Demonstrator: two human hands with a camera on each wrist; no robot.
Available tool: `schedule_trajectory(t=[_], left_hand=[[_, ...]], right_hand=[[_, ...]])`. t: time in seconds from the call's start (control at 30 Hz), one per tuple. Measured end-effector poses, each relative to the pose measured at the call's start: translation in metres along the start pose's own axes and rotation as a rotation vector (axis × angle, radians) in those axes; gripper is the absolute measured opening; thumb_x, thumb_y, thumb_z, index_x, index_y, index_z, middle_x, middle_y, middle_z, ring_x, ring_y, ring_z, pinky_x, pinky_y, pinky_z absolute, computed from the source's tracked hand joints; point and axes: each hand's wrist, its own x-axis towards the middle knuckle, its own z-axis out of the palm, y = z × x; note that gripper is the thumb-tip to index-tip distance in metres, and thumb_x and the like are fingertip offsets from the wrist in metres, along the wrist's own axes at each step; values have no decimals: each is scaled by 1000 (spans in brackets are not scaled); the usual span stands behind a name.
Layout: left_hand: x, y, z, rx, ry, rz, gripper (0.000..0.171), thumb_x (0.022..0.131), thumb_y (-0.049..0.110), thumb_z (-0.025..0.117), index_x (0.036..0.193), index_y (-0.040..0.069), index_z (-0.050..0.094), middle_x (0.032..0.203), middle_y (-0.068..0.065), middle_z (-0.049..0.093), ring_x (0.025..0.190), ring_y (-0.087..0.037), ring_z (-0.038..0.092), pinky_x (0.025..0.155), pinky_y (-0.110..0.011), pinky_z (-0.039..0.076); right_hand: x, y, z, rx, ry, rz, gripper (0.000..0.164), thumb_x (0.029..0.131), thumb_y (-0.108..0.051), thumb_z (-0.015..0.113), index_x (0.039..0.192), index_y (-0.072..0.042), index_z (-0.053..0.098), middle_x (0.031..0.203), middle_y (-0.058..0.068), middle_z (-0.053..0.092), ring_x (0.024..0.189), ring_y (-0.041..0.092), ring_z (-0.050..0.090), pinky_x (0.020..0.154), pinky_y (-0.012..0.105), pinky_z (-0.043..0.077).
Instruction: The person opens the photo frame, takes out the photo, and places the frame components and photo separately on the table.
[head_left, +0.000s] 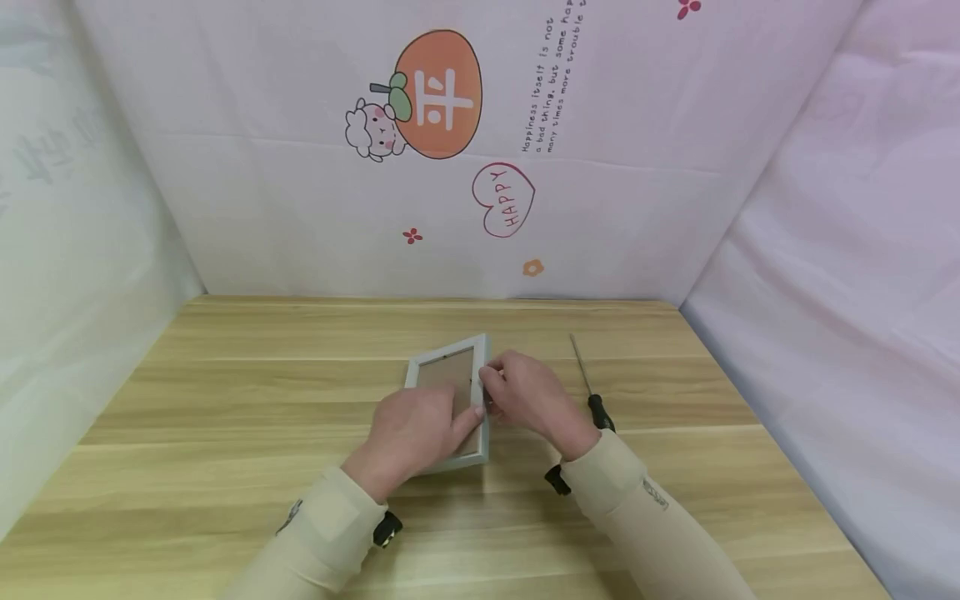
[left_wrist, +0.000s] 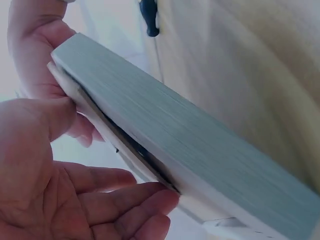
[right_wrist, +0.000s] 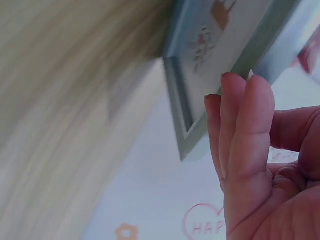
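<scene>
A pale blue-grey picture frame (head_left: pixel 448 350) is held tilted above the table, its brown backing board (head_left: pixel 442 371) facing up towards me. My left hand (head_left: pixel 412 429) lies across that back, with the thumb by the right rail. In the left wrist view, thumb and fingertips hold the board (left_wrist: pixel 118 137) at its two ends, and a dark gap shows between board and frame. My right hand (head_left: pixel 528 392) pinches the frame's right side. The right wrist view shows its fingers (right_wrist: pixel 247 135) against the front rim, beside a printed white sheet (right_wrist: pixel 205 42) inside the frame.
To the right of my right hand lies a screwdriver (head_left: pixel 597 410) with a black handle, its shaft pointing away. The wood-grain table (head_left: pixel 247 400) runs back to a printed white cloth (head_left: pixel 300 208), with cloth walls on both sides.
</scene>
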Motion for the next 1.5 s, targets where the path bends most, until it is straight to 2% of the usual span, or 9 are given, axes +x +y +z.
schedule_trajectory(t=[0.27,0.47,0.6,0.73,0.83,0.97,1.1,1.27,1.5], left_hand=[[-2,-4,-21,-45,-94,-99,62,86,73,44,59,18,50,51,3,48,46,-17,47,42,-35,38],[-3,-8,-32,-62,-157,-116,36,87,49,54,69,18,52,60,1,53,54,-18,51,47,-36,42],[-2,-9,-37,-25,-180,-97,18,82,34,56,74,18,53,67,2,55,57,-19,52,47,-38,43],[-2,-10,-37,-12,-168,-102,14,78,29,59,79,17,51,67,1,55,55,-19,52,46,-37,42],[-3,-11,-36,-15,-132,-118,20,78,25,61,93,15,52,66,-2,55,53,-21,51,44,-37,42],[-5,-11,-37,7,-106,-153,34,80,23,60,111,12,51,63,-3,55,51,-21,50,42,-37,41],[-7,-12,-39,24,-118,-202,35,80,26,58,108,7,51,62,-5,54,52,-22,50,44,-37,41],[-8,-15,-40,7,-110,-232,31,77,26,54,102,8,51,64,-6,55,53,-23,50,45,-38,41],[-10,-16,-44,-24,-106,-253,31,74,25,54,101,10,52,67,-5,56,55,-25,51,47,-40,41]], right_hand=[[-6,-22,6,2,-2,-107,37,100,-32,41,118,-7,63,81,-1,68,65,12,65,61,31,55],[-7,-32,14,29,-7,-127,40,100,-30,40,126,-6,60,104,3,68,71,10,65,61,27,55],[-9,-38,18,31,6,-147,42,100,-30,39,129,-6,58,107,4,67,76,12,67,62,27,55],[-10,-43,20,29,11,-166,42,100,-29,39,129,-5,57,106,4,67,77,11,66,62,26,55],[-10,-45,22,42,10,-178,40,100,-28,40,129,-6,57,106,4,67,76,9,65,62,26,55],[-10,-44,24,153,-17,-160,43,102,-30,38,134,-6,51,109,5,67,81,10,66,65,30,56],[-5,-38,26,261,-33,-146,40,103,-29,34,136,-10,49,106,9,67,84,16,66,66,35,57],[4,-31,38,119,-73,-192,37,101,-20,38,132,-8,55,88,9,65,68,16,58,59,32,51],[10,-27,59,-88,-180,-275,32,99,-19,46,126,-9,59,103,1,66,82,12,55,73,30,47]])
